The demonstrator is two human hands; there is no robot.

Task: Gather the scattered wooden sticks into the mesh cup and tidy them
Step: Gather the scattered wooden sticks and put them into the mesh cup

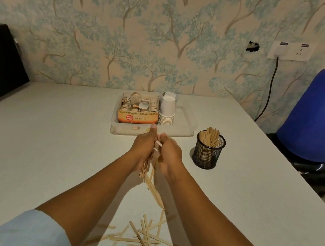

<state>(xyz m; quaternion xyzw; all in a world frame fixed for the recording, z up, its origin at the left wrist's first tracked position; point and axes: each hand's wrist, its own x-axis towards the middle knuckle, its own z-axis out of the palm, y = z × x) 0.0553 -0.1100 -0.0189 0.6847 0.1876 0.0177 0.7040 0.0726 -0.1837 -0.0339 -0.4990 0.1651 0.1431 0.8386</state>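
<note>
Item 1, left hand (144, 149): I am watching it curling round a bundle of wooden sticks (144, 170), whose lower ends are hanging below the palm. The upright hold is, I judge, for squaring the ends before dropping them in.

Item 2, right hand (168, 152): fingers are curling in against the same bundle, pinching at least one pale stick tip between the two hands; likely steadying and aligning it.

Item 3, loose sticks (144, 241): many are lying criss-crossed on the worktop (47, 147) near the forearms, a few trailing up toward the hands. These are waiting to be gathered, so the task is only partly done.

Item 4, mesh cup (208, 151): black, standing upright to the right of the hands, apart from them, already holding a good many sticks on end.

Item 5, clear tray (183, 130): sitting just beyond the hands, carrying a ginger tea box (137, 117) and a stack of paper cups (167, 111).
</note>
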